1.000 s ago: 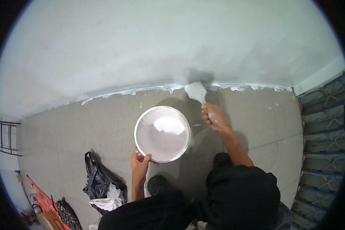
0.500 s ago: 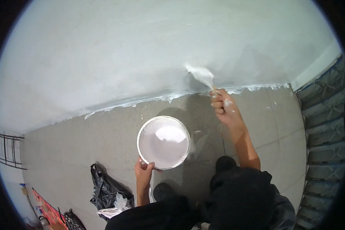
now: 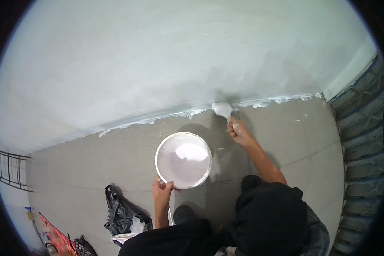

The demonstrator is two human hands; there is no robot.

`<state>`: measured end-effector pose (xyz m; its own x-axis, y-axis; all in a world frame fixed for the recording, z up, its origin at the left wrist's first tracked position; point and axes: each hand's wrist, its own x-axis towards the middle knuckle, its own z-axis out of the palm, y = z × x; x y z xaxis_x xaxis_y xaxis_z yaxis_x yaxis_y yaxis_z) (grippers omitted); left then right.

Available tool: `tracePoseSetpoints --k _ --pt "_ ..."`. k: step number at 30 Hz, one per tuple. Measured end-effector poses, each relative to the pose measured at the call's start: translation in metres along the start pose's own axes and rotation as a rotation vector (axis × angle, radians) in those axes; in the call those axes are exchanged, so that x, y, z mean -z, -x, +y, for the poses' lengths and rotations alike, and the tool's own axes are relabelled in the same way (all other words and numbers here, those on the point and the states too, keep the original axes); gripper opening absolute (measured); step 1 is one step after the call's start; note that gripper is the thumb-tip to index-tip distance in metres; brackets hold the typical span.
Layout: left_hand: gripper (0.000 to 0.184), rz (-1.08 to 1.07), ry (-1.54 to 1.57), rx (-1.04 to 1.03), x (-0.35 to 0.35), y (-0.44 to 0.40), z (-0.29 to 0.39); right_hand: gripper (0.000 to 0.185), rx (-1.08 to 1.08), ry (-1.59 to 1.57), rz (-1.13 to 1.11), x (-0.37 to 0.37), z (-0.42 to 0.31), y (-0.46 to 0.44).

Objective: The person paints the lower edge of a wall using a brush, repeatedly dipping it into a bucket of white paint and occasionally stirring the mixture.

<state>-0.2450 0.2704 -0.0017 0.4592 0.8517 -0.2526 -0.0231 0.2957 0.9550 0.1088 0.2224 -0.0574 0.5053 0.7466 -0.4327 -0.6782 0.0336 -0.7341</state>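
My right hand (image 3: 239,131) is closed round the handle of a white-coated brush (image 3: 222,109), whose broad end lies at the seam between the pale wall (image 3: 158,55) and the grey floor. With fingers and thumb, my left hand (image 3: 162,194) grips the near rim of a round bucket (image 3: 183,160) that holds pale, shiny paint. Wet white smears (image 3: 192,113) run along the foot of the wall on both sides of the brush.
A black plastic bag (image 3: 123,213) with a whitish bag on it lies left of my legs. Far left are a dark metal rack (image 3: 10,170) and a red patterned mat (image 3: 57,234) with items. A ribbed metal shutter (image 3: 362,145) stands at the right.
Over the last second the brush rose onto the wall face, then came back down to the wall's foot in my right hand. My left hand has kept its hold on the bucket rim.
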Motion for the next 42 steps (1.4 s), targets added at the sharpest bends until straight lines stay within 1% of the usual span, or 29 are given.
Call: tracePoseSetpoints --k 4,7,10,13,16,18,19,22,25,28,30,33,36,39,42 --pt "0.031 -0.005 0.01 0.01 0.0 0.0 0.0 0.019 0.044 -0.093 -0.076 -0.021 -0.026 0.007" --pt "0.032 0.02 -0.032 -0.004 -0.001 0.003 0.003 0.022 0.165 0.167 -0.006 -0.034 -0.024 0.048" --pt "0.033 0.048 -0.047 0.001 0.005 0.005 0.003 0.025 0.463 0.883 0.106 -0.019 -0.005 0.053" --pt "0.029 0.018 -0.024 0.03 0.015 0.004 0.006 0.025 0.628 1.285 0.066 -0.026 0.002 0.031" --pt "0.028 0.011 -0.054 0.044 0.017 0.002 0.006 0.023 0.659 1.39 -0.088 -0.034 0.02 -0.008" --pt "0.028 0.01 -0.073 0.052 0.017 0.002 0.006 0.023 0.774 1.508 -0.069 -0.022 0.041 -0.041" --pt "0.029 0.013 -0.072 0.049 0.016 0.002 0.007 0.023 0.834 1.566 -0.064 -0.025 0.041 -0.047" --pt "0.032 0.022 -0.067 0.046 0.012 0.005 0.014 0.025 0.583 1.554 -0.046 -0.024 0.015 -0.042" --pt "0.034 0.003 -0.058 0.052 0.012 0.005 0.013 0.025 0.585 1.608 0.043 0.008 0.007 -0.049" --pt "0.035 -0.002 -0.07 0.061 0.015 0.005 0.011 0.022 0.583 1.553 0.207 0.024 -0.03 -0.008" --pt "0.035 -0.003 -0.099 0.068 0.016 0.004 0.012 0.02 0.555 1.503 0.261 0.05 -0.047 0.003" --pt "0.035 0.01 -0.094 0.072 0.016 0.004 0.01 0.019 0.768 1.662 0.423 0.092 -0.052 0.017" --pt "0.035 0.006 -0.072 0.067 0.014 0.005 0.011 0.02 0.622 1.486 0.58 0.109 -0.061 0.033" --pt "0.035 0.0 -0.091 0.072 0.015 0.004 0.011 0.021 0.604 1.461 0.697 0.138 -0.05 0.014" --pt "0.035 0.012 -0.092 0.08 0.013 0.005 0.013 0.021 0.604 1.411 0.711 0.127 -0.032 -0.012"
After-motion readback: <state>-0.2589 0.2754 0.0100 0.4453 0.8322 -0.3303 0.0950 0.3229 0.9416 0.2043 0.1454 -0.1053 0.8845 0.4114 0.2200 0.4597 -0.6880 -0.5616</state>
